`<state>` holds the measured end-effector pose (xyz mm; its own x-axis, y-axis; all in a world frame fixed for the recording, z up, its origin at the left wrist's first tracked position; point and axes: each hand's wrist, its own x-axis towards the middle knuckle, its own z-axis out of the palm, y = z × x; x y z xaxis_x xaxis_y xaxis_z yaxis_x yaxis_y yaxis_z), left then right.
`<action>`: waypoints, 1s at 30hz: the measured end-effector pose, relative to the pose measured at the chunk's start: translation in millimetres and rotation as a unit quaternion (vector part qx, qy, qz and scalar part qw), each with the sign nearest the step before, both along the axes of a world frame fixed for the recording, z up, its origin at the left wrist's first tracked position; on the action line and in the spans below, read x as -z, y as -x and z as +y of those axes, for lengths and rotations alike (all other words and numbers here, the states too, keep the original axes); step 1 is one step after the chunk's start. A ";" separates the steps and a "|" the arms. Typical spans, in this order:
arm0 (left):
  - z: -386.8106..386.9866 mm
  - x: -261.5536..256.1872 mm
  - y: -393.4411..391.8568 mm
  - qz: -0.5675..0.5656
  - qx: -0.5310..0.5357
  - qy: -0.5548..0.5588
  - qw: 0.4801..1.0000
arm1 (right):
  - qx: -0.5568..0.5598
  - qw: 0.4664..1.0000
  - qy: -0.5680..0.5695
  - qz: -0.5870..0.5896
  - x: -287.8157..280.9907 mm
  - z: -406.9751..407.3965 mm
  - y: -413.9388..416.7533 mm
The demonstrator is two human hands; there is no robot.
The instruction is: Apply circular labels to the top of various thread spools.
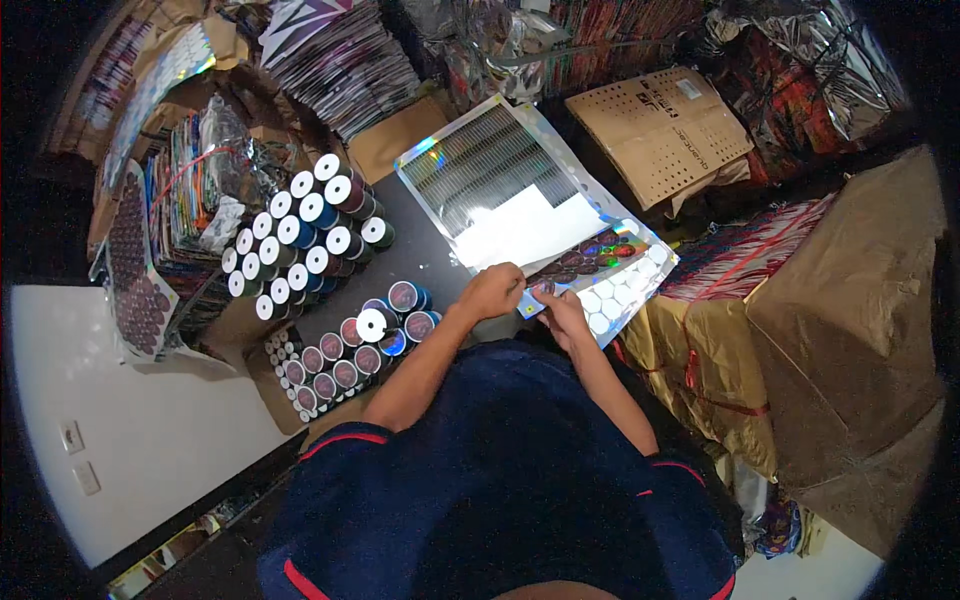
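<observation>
Both hands are at the near edge of a shiny holographic sheet of round stickers [600,300], whose corner is lifted or bent. My right hand [562,311] pinches its near corner between thumb and finger. My left hand [495,291] is closed at the sheet's edge just beside; what its fingertips hold is too small to tell. Beneath and beyond lies a sheet with rows of dark strips [487,165]. Left of the hands stand thread spools with dark round labels on top [330,346], one with a plain white end [371,325]. Farther back is a group of white-ended spools [300,232].
An open cardboard box [274,401] with small spools stands at the left. Stacks of printed sheets [345,67] line the back. A flattened brown carton [660,135] lies at the back right, and wrapped bundles [697,367] stand close on the right.
</observation>
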<state>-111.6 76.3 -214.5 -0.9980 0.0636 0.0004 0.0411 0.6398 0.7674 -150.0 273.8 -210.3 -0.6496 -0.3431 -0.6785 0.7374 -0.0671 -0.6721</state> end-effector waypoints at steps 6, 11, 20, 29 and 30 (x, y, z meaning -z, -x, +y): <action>-0.7 -10.2 -0.3 0.017 0.033 -0.019 0.999 | -0.001 0.995 0.036 -0.095 2.1 4.4 2.8; -1.0 -0.6 0.4 -0.024 0.001 -0.006 1.000 | -0.035 0.996 0.024 -0.077 2.4 3.1 4.5; 1.6 9.3 7.6 -0.050 -0.007 0.022 0.998 | -0.027 0.998 -0.041 -0.023 2.4 -0.4 4.0; 8.2 9.9 6.0 -0.075 -0.050 0.035 0.995 | -0.013 0.999 -0.033 -0.007 -17.7 -4.5 1.5; 8.8 7.1 5.9 -0.075 -0.049 0.035 0.995 | -0.003 0.999 -0.032 -0.010 -16.8 -3.9 1.2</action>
